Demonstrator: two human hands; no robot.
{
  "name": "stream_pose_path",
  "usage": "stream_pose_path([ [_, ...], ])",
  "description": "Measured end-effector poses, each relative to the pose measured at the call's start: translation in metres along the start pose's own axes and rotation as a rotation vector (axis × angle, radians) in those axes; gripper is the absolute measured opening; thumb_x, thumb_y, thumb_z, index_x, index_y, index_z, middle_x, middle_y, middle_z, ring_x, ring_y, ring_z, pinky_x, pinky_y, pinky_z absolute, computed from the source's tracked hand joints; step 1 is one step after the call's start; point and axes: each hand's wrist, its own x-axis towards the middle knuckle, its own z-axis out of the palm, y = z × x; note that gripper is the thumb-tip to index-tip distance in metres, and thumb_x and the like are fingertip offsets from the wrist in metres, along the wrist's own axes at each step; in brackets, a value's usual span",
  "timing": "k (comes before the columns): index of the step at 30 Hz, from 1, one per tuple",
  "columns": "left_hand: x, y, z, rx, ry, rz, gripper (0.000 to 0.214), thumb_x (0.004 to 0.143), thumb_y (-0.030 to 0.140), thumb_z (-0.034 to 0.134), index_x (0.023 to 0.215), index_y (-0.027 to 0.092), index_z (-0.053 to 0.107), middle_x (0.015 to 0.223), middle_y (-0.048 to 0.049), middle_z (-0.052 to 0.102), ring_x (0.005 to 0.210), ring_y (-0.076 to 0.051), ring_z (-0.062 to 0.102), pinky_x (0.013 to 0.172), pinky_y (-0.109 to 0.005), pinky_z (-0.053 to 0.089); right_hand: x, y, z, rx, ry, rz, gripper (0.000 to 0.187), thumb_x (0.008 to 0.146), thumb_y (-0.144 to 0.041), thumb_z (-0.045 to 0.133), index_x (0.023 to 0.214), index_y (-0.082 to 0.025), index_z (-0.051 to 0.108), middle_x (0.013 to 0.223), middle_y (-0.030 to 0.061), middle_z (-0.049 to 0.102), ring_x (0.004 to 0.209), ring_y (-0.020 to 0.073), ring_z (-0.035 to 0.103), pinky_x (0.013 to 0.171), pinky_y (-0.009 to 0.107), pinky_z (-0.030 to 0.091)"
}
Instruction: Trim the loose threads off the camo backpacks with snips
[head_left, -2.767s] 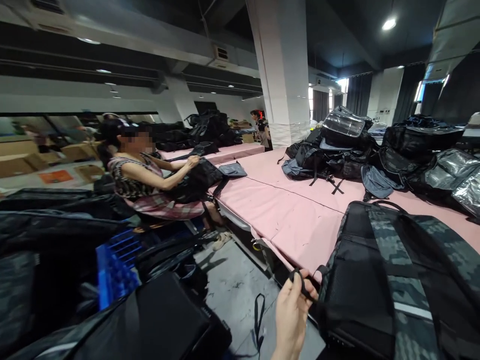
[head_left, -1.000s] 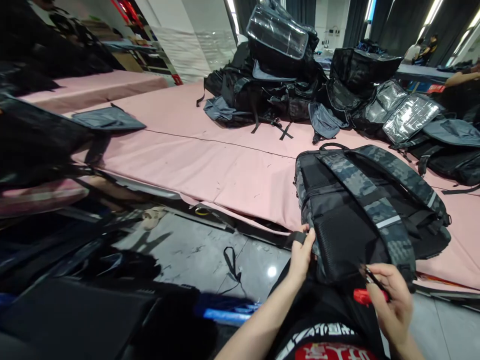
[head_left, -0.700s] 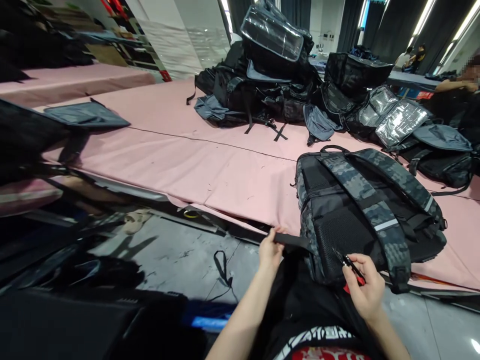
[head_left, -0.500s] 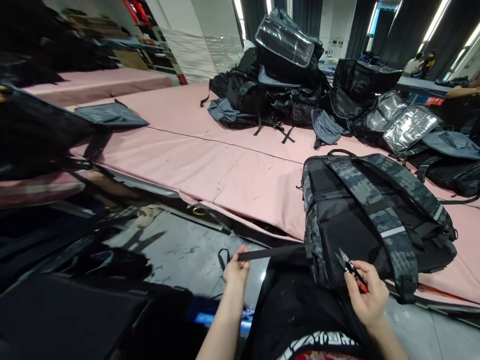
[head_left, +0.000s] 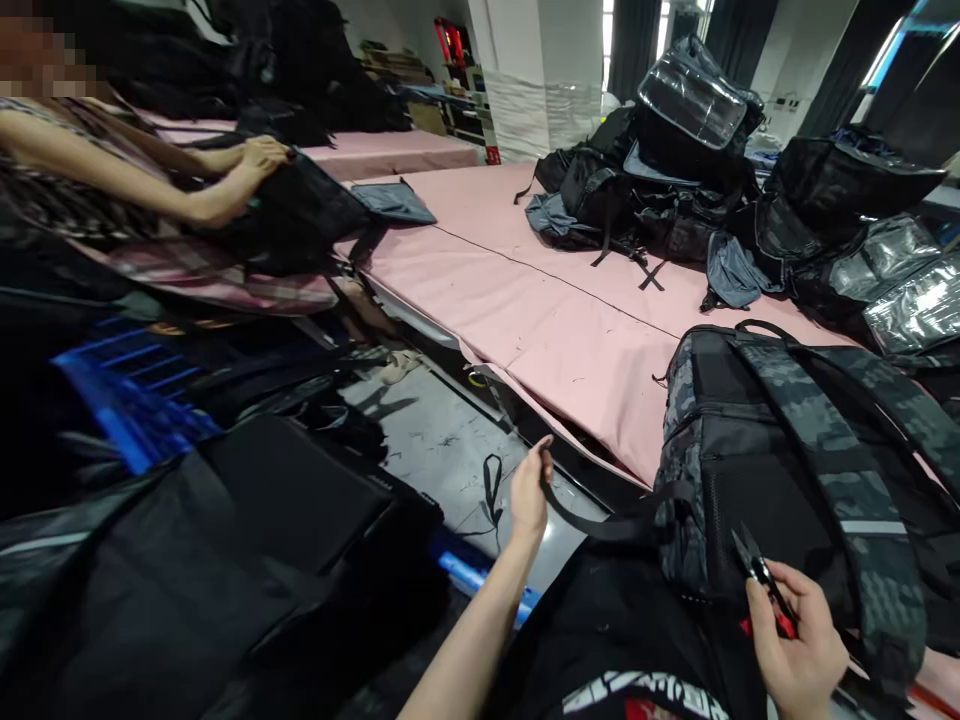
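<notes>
A camouflage backpack (head_left: 795, 470) lies on its front at the edge of the pink padded table (head_left: 570, 330), shoulder straps facing up. My left hand (head_left: 529, 492) is closed in a pinch on the end of a black strap (head_left: 600, 524) that runs out from the backpack's lower left corner and sags slightly. My right hand (head_left: 799, 655) is closed around small thread snips (head_left: 761, 578) with red handles, blades pointing up toward the backpack's lower edge.
A pile of black and grey bags (head_left: 675, 180) covers the far side of the table. A seated person (head_left: 150, 210) at the left handles a black bag (head_left: 300, 215). Black bags (head_left: 225, 560) and a blue crate (head_left: 127, 390) fill the floor at the left. A loose strap (head_left: 491, 485) lies on the grey floor.
My left hand slid outward along the black strap from the backpack's corner to its end. My right hand came into view holding the snips. My view swung left, bringing the seated person in.
</notes>
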Motion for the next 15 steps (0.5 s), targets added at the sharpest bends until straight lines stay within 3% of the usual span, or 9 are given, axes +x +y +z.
stream_pose_path([
  [3,-0.029,0.004,0.024,-0.052,-0.131,0.016,0.037,0.068,0.036,0.068,0.099,0.016,0.065,0.070,0.0014,0.057,0.061,-0.009,0.048,0.062,-0.020,0.040,-0.001,0.000,-0.001,0.033,-0.038,0.050,0.031,0.084,-0.043,0.056,0.092,-0.013,0.058,0.071,0.0068,0.067,0.053,0.0149,0.062,0.048,0.021,0.047],
  [6,-0.050,0.009,0.036,-0.154,-0.169,-0.113,0.034,0.062,0.031,0.073,0.092,0.016,0.066,0.082,-0.0019,0.063,0.068,-0.011,0.055,0.069,-0.023,0.044,-0.003,-0.001,0.001,0.076,-0.076,0.129,0.030,0.082,-0.042,0.058,0.094,-0.014,0.058,0.074,0.0066,0.067,0.054,0.0148,0.061,0.051,0.023,0.048],
  [9,-0.060,0.017,0.043,-0.206,-0.215,-0.222,0.029,0.061,0.027,0.073,0.087,0.016,0.066,0.077,-0.0012,0.063,0.070,-0.012,0.058,0.070,-0.024,0.045,-0.007,0.000,0.000,0.121,-0.064,0.180,0.030,0.081,-0.041,0.061,0.093,-0.014,0.059,0.077,0.0069,0.067,0.057,0.0153,0.062,0.053,0.024,0.048],
  [12,-0.066,0.046,0.053,-0.189,-0.255,-0.133,0.028,0.064,0.024,0.071,0.090,0.016,0.065,0.092,-0.0053,0.065,0.090,-0.017,0.060,0.084,-0.026,0.045,-0.015,0.003,-0.008,0.204,0.042,0.232,0.029,0.083,-0.042,0.058,0.093,-0.015,0.060,0.075,0.0054,0.064,0.058,0.0160,0.060,0.051,0.024,0.047],
  [15,-0.080,0.095,0.049,-0.300,-0.399,0.047,0.038,0.071,0.028,0.066,0.108,0.019,0.059,0.112,-0.0079,0.061,0.109,-0.022,0.053,0.096,-0.034,0.040,-0.019,0.002,-0.022,0.365,-0.148,0.268,0.029,0.090,-0.042,0.048,0.098,-0.016,0.058,0.076,0.0029,0.061,0.059,0.0140,0.058,0.049,0.024,0.048],
])
